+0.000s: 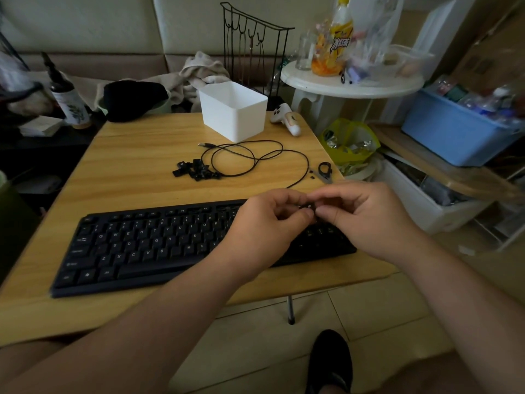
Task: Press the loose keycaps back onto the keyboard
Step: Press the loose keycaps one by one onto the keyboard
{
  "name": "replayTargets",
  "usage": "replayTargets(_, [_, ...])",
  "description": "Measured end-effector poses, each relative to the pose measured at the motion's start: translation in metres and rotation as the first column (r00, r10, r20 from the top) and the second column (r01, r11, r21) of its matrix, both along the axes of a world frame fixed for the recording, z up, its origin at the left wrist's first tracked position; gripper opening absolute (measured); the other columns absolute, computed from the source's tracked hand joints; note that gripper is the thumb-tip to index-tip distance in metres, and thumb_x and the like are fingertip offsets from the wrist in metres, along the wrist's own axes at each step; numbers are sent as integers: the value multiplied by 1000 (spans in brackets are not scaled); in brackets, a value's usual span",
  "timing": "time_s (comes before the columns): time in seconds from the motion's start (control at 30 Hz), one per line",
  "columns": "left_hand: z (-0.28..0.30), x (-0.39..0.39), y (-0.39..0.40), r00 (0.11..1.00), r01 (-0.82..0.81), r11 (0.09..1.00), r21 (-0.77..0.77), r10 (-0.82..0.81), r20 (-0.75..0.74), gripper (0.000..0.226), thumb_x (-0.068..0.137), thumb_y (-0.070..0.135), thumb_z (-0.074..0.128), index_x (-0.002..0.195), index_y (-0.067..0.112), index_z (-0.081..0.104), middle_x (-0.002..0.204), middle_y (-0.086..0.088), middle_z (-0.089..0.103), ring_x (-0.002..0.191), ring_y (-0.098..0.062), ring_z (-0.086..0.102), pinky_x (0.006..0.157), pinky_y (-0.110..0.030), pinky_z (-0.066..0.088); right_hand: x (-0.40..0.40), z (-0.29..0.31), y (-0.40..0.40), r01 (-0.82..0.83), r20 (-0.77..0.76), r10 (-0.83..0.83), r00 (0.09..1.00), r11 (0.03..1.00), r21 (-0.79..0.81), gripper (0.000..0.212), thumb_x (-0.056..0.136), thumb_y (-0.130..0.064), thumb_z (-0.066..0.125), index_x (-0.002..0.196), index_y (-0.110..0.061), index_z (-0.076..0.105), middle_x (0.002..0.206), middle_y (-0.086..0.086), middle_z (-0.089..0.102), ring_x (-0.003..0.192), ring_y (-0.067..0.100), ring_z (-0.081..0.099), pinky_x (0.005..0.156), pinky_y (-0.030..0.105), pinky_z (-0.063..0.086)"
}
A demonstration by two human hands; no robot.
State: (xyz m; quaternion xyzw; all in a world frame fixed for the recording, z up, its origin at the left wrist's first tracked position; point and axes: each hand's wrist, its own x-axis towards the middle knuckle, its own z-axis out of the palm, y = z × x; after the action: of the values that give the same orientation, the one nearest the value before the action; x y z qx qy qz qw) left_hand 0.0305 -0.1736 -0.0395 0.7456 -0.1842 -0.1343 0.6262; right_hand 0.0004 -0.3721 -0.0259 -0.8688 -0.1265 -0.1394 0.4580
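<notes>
A light wooden table (136, 155) carries a black keyboard (136, 248) at its near edge, a pile of loose keycaps (196, 170) beside a coiled black cable (255, 157), a white plastic bin (234, 112) and a small white controller (285, 118) at the far edge.

Table (136, 155): light wood-grain top, smooth, slight sheen. Keyboard (142, 245): black matt plastic, printed white legends. Loose keycaps (196, 170): black plastic, bit glossy. Bin (234, 112): white plastic, smooth, semi-matt. Cable (255, 157): thin black rubbery sheath. Rack (250, 38): black metal wire. Towel (199, 72): beige cloth, rumpled.
</notes>
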Motion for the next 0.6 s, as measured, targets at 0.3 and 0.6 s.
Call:
replayTargets(0.3, [-5,2,-5,984,-128,990,-64,119,-133,8,103,24,62,102,22,69,89,-9,77,79,-23,65,74,-40,52,3,-2,16,110,264,-39,964,959,-261,27,80,-13,83,106,-18,80,96,-9,71,77,10,66,67,29,57])
replayTargets(0.6, [4,4,1,992,-101,995,22,103,-75,14,105,29,58,99,26,71,93,-9,76,94,-43,69,84,-61,56,5,3,14,165,370,14,929,879,-447,24,83,-20,80,106,-13,80,99,-2,76,77,4,62,67,36,60])
